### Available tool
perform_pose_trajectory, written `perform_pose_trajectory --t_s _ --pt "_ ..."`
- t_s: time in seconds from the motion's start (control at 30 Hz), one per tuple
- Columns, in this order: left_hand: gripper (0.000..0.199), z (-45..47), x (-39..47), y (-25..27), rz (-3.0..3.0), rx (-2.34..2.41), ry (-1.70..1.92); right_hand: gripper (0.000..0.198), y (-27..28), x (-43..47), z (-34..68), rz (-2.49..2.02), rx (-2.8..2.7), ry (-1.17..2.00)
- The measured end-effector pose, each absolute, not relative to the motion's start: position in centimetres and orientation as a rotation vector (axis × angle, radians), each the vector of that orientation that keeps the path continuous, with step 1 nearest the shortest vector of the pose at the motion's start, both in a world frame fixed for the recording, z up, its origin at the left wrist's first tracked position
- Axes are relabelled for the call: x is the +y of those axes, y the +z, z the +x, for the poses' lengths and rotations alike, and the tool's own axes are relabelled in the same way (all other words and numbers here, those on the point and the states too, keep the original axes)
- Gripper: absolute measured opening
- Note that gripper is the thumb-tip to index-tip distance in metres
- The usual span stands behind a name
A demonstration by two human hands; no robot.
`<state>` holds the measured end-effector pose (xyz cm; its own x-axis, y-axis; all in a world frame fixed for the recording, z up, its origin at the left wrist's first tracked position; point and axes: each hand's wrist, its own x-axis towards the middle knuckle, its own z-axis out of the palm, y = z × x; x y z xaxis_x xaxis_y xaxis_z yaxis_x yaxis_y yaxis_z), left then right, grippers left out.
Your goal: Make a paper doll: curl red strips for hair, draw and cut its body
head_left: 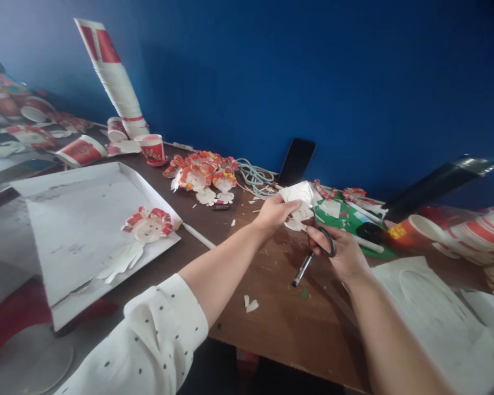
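Note:
My left hand point(275, 213) pinches a piece of white paper point(298, 193) above the brown table, with lines drawn on it. My right hand point(343, 252) is wrapped round a pair of scissors point(332, 241) with black handles, close below the paper. The scissor blades are mostly hidden by the fingers and paper. A dark pen point(302, 270) lies at an angle just under the right hand; whether it touches the hand I cannot tell. Small paper scraps point(252, 305) rest on the table nearer to me.
Red-and-white paper-cup crafts point(206, 173) are piled at the back. A phone point(297, 160) leans on the blue wall beside a coiled cable point(253, 175). At left are a white box lid point(78, 219) and a tall cup stack point(115, 82); at right, paper sheets point(432, 312) and cups point(417, 233).

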<state>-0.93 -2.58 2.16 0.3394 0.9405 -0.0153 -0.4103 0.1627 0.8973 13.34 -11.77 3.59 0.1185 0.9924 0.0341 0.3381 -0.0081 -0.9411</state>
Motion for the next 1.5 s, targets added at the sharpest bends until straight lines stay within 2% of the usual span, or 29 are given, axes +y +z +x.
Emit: perform_pose_trajectory --t_s 0.43,0.77,1.0,1.23,1.5 --pt "0.005 -0.6 -3.0 2.4 0.865 0.744 1.096 0.041 4.1 -11.9 12.6 -1.547 -1.375 0.852" --pt "0.007 0.0 -3.8 2.6 0.827 0.789 1.034 0.035 4.3 -11.9 12.4 -1.582 -1.326 0.794" --pt "0.027 -0.7 -2.8 2.4 0.783 0.709 1.134 0.035 4.2 -11.8 12.3 -1.507 -1.3 0.859" --pt "0.028 -0.6 -2.6 2.4 0.699 0.786 1.173 0.031 4.2 -11.8 12.4 -1.567 -1.295 0.828" --pt "0.025 -0.5 -3.2 2.6 0.88 0.869 1.112 0.034 3.5 -11.6 13.2 -1.583 -1.259 0.794"
